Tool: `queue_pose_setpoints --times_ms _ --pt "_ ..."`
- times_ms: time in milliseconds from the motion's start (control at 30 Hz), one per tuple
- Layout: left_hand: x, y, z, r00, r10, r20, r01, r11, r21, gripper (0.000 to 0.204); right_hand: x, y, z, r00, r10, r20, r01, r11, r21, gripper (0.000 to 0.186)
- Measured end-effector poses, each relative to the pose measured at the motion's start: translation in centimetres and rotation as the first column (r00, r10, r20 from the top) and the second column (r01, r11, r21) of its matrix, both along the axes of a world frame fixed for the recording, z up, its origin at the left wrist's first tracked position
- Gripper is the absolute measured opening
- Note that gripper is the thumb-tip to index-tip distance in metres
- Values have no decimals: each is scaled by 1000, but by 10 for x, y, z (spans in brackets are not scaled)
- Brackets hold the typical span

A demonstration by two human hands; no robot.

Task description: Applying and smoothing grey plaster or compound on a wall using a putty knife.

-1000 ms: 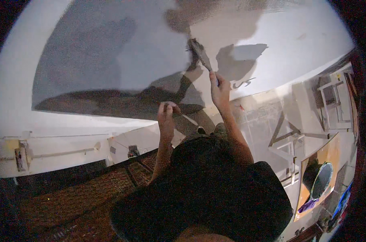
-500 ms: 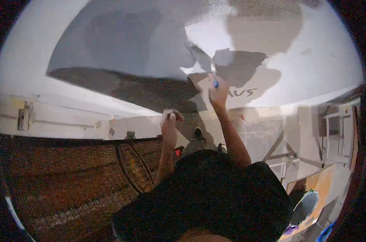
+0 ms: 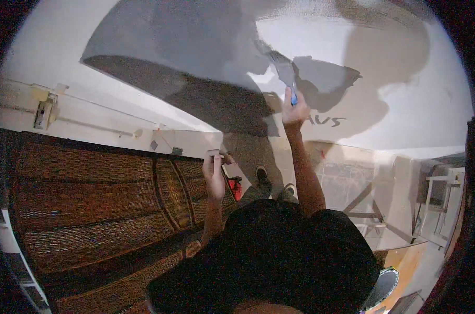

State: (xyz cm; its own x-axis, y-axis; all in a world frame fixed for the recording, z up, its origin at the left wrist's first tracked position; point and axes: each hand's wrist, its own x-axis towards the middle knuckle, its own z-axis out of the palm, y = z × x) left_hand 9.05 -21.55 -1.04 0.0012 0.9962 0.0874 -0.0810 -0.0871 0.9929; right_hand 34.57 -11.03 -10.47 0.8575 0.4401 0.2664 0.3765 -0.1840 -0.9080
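Observation:
My right hand (image 3: 295,111) grips the blue handle of what looks like a flat paintbrush (image 3: 284,70). Its broad grey end lies against the white wall (image 3: 415,118), at the edge of a large dark grey painted area (image 3: 159,42). A smaller grey painted patch (image 3: 326,78) is just to the right, partly under shadow. Dark painted lettering (image 3: 325,121) shows beside my right wrist. Lower and to the left, my left hand (image 3: 215,170) is held off the wall with its fingers curled; whatever they hold, if anything, cannot be made out.
A brown woven wicker seat or panel (image 3: 91,193) fills the lower left. My shoe (image 3: 262,175) stands on the floor, near a red item (image 3: 235,187). To the right are a white frame (image 3: 439,201), a wooden board (image 3: 405,261) and a round dark-topped object (image 3: 381,288).
The view has shifted, showing more of the wicker and floor. My right hand stays on the brush against the wall; my left hand has dropped slightly lower.

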Motion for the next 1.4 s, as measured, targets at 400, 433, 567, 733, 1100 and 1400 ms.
queue_pose_setpoints --times_ms 400,433,567,733,1100,1400 --pt "-9 62 -15 986 -148 73 147 989 26 22 -44 -4 42 990 -10 -137 34 984 176 32" --pt "-15 74 -27 981 -194 -1 194 980 43 24 -46 -4 62 987 27 -161 -3 989 147 29" --pt "-16 113 -32 950 -313 -1 313 948 55 30 -45 32 75 999 -19 42 10 979 205 31" --pt "-23 158 -31 893 -449 -20 449 889 88 28 -67 20 28 992 -46 -118 70 977 202 36" --pt "-38 218 -27 769 -639 -10 639 768 41 24 -89 47 29 952 -305 34 296 942 158 40" --pt "-39 233 -21 734 -679 -9 679 734 10 24 -93 45 54 915 -392 91 377 914 151 37"
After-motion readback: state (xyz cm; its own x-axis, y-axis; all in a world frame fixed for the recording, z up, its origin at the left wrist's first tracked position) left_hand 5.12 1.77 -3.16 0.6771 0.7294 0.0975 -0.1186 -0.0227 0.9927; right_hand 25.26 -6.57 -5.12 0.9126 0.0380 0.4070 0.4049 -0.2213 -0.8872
